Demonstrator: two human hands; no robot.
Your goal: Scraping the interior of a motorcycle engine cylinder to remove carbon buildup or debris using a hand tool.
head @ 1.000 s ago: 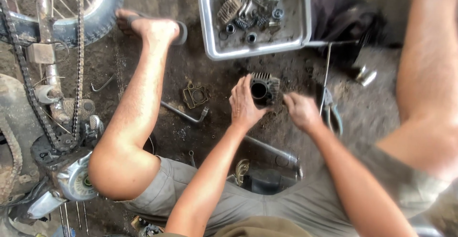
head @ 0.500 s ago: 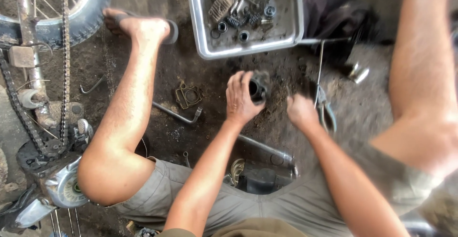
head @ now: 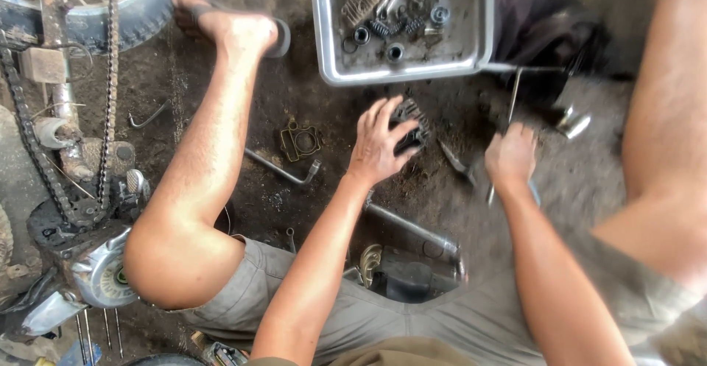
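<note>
1. Down on the dirt floor [head: 221,79], the left hand [head: 379,145] is resting on a dark finned engine cylinder [head: 411,127], its fingers [head: 383,112] spread wide and curling over the near side of the part.
2. That engine cylinder is sitting on the floor just below the metal tray [head: 324,42], roughly midway between the person's 2 bare legs.
3. Further right, the right hand [head: 509,156] is closing into a fist around a thin metal tool [head: 515,90], fingers pressed together on the shaft; the tool's bent upper end is reaching towards the tray's lower right corner, and motion blur is hiding its tip.
4. Between the 2 hands, a short flat tool [head: 455,161] is lying on the floor, apart from both.
5. Inside the tray, a finned cylinder head [head: 361,1], springs and several small round parts are lying jumbled together.
6. Left of the left hand, a flat gasket [head: 300,141] is lying on the floor, with a bent box spanner [head: 283,169] just beside it.
7. Nearer the person, a steel pipe [head: 412,227] is lying at a slant below the left wrist.
8. At the far left, a drive chain [head: 110,79] is hanging along a motorcycle wheel [head: 140,12], and a sandalled foot [head: 236,27] is resting beside the tyre.
9. Beyond the right hand, a dark cloth [head: 545,27] is lying bunched by the tray.
</note>
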